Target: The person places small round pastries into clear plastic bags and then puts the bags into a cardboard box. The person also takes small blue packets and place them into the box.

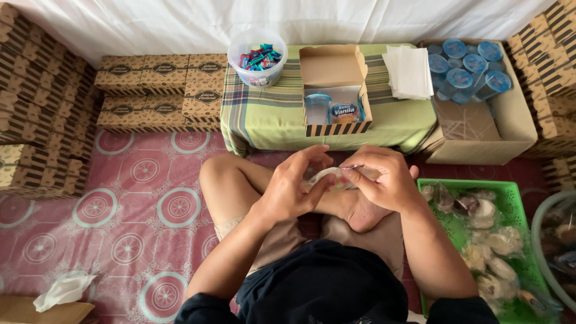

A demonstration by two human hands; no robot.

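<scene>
You held a small clear-wrapped snack packet (332, 177) between both hands, just above your crossed legs and in front of the low table. Your left hand (292, 187) was curled around its near end, thumb and fingers pinching the plastic, while your right hand (384, 180) gripped the other end with fingertips closed on the wrapper. As a judgement, you were at the handling stage of packing: the packet was in hand but not yet placed. The open cardboard snack box (333, 90) on the green plaid cloth (264, 114) already held a sealed water cup (317, 108) and a small milk carton (344, 110), so the next move called for a steady reach forward into the free space. The green basket (510, 198) of wrapped snacks sat at your right, a tub of candies (258, 58), napkins (408, 71) and a carton of water cups (468, 66) beyond.
</scene>
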